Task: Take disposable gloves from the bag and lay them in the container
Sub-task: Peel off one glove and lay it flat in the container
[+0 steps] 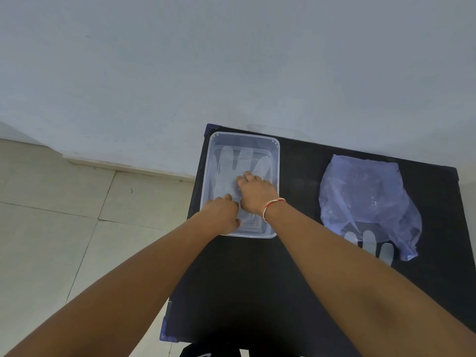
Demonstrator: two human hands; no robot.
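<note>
A black table (309,266) stands against a pale wall. On its far left sits a clear container (206,181); well apart to the right lies a crumpled translucent bag (365,191), glove fingers poking from its near opening. Inside the container a clear glove (229,161) lies flat, fingers pointing far. The right hand (256,193), with a wrist thread (270,206), presses flat on it; the left hand (221,213), fingers loosely curled, rests at the near-left wall, gripping nothing I can tell.

Plain indoor room: bare white wall (231,60), tiled floor (51,215), black table (296,266).
</note>
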